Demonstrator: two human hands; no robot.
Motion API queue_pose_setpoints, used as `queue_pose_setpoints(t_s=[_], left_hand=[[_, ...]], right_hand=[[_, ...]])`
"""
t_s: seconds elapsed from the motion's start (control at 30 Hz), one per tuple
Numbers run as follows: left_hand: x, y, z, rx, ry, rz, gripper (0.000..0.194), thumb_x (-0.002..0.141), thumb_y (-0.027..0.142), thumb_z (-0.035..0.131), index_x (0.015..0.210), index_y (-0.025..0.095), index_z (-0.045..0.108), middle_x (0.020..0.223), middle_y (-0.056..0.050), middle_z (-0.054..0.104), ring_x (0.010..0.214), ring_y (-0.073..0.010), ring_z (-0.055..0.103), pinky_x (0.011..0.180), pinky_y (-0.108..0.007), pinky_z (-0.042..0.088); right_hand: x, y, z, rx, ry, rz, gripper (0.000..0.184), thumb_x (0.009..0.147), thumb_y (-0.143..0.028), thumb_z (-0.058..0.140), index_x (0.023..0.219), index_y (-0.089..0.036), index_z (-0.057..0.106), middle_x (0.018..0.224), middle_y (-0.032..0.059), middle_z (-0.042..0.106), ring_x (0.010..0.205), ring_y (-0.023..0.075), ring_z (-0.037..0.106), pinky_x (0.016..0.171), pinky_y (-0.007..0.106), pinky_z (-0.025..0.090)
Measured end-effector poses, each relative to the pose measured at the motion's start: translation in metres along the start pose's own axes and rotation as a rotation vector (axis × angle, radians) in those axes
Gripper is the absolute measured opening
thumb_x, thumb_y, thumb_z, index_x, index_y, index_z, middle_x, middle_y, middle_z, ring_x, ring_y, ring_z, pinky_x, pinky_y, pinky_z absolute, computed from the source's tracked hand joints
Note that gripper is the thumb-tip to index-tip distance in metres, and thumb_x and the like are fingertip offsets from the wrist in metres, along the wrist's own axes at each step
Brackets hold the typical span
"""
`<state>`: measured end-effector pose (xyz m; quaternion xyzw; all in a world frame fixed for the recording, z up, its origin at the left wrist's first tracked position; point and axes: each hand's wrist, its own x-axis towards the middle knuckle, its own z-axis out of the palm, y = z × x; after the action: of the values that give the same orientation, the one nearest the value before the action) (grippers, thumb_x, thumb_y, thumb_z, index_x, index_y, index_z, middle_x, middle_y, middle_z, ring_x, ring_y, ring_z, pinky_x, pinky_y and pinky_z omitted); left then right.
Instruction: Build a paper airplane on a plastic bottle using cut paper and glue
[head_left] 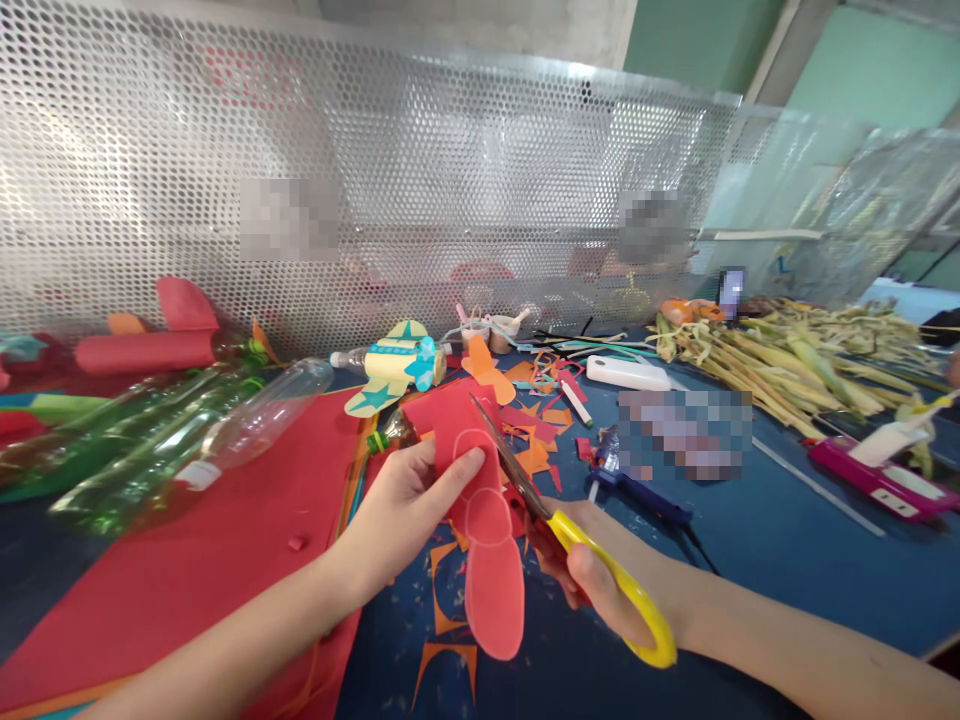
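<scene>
Between thumb and fingers, my left hand [416,500] pinches a piece of red paper [496,590] with a rounded outline drawn on it. Its lower end is cut into a smooth lobe that hangs free. My right hand [592,560] grips yellow-handled scissors [630,590], thumb through one loop. The dark blades [517,465] lie along the right edge of the red paper, near the drawn curve. Fingers of the right hand are partly hidden behind the scissors.
Orange and red scraps [534,445] lie behind the hands. A blue glue gun [637,490] is at right, near dried husks [795,360]. Plastic bottles [161,460] and a large red sheet [247,540] lie left. A perforated screen [450,180] stands behind.
</scene>
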<state>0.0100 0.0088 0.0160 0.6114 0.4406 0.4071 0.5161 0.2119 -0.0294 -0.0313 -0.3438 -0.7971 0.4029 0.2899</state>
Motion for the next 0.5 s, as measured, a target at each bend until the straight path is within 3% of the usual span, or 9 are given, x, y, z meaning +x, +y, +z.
queue_pose_setpoints(t_s=[0.3,0.5], left_hand=[[-0.003,0.003,-0.001,-0.028,0.0,-0.022,0.032,0.072,0.049,0.064,0.071,0.017,0.064,0.067,-0.003,0.067,0.057,-0.0149,0.059,0.054,-0.024,0.049],[-0.001,0.004,-0.002,-0.035,0.02,-0.009,0.03,0.071,0.047,0.065,0.068,0.018,0.065,0.061,-0.002,0.065,0.053,-0.0134,0.057,0.05,-0.022,0.047]], right_hand=[[0.006,-0.017,-0.004,0.059,-0.014,0.042,0.064,0.08,-0.08,0.019,0.08,-0.02,0.041,0.059,-0.006,0.03,0.047,0.0083,0.025,0.04,0.022,0.026],[0.005,-0.011,-0.003,0.031,0.009,0.039,0.062,0.081,-0.079,0.019,0.079,-0.02,0.039,0.06,-0.0058,0.029,0.047,0.0085,0.025,0.04,0.023,0.023]])
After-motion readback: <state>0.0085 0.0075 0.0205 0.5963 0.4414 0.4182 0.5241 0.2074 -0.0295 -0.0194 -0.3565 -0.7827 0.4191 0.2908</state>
